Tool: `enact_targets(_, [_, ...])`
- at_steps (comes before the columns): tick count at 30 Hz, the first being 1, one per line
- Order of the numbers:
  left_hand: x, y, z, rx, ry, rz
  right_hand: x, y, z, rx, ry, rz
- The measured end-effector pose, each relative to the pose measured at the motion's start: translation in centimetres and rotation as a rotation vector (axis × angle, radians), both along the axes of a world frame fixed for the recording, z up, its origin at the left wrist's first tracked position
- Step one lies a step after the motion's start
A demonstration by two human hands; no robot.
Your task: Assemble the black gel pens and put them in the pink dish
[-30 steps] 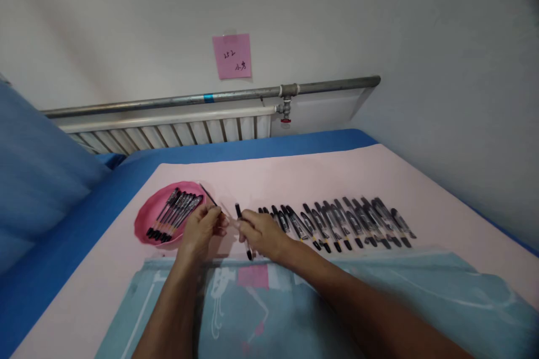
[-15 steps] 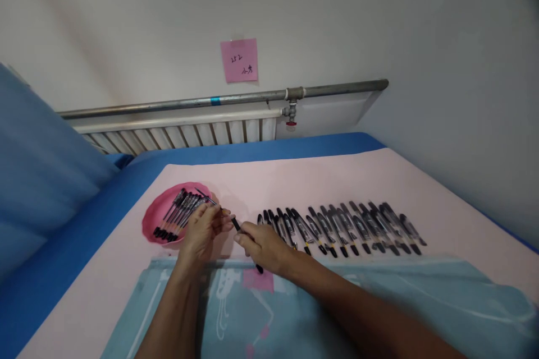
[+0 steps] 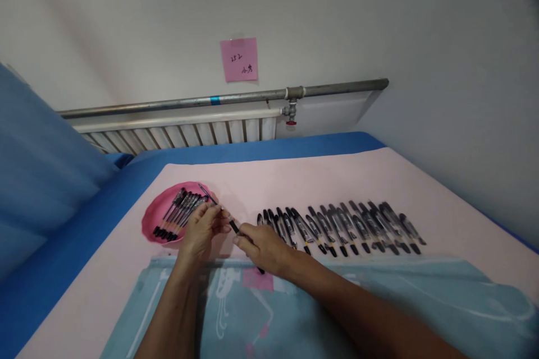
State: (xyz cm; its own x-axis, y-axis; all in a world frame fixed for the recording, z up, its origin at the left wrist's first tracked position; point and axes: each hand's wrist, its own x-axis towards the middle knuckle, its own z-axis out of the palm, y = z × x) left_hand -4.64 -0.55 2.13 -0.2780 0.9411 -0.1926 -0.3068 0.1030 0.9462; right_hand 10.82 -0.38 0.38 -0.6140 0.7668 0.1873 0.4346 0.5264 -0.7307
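Note:
My left hand [image 3: 204, 230] pinches a thin pen refill [image 3: 206, 193], whose dark tip points up and left over the bowl's rim. My right hand [image 3: 265, 247] is closed round a black pen barrel [image 3: 234, 226]. The barrel and refill lie nearly in line, and my left fingers hide part of where they meet. A black end pokes out below my right hand. Beside my left hand sits a pink bowl [image 3: 154, 208] with several assembled pens [image 3: 179, 216] lying in it. To the right of my right hand, many black pen parts [image 3: 337, 227] lie in a long row.
A pink sheet [image 3: 252, 179] covers the blue table [image 3: 248, 151]. Along the near edge lies a light blue patterned cloth [image 3: 379, 297]. Behind stand a radiator [image 3: 189, 133] and a metal pipe [image 3: 252, 97], with a pink note [image 3: 239, 60] on the wall. A blue curtain [image 3: 33, 168] hangs left.
The refill has tilted a little steeper, its tip shifting slightly up and right. My right hand and the barrel have moved a touch to the left. The bowl and row stay put.

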Motion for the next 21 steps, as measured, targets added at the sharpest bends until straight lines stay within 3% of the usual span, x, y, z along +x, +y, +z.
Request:
enact_targets(12, [0.31, -0.19, 0.04, 0.014, 0.042, 0.000, 0.07, -0.08, 0.11, 0.095, -0.128, -0.008])
enact_targets(21, [0.21, -0.17, -0.10, 0.024, 0.065, -0.006, 0.06, -0.08, 0.11, 0.064, -0.061, -0.008])
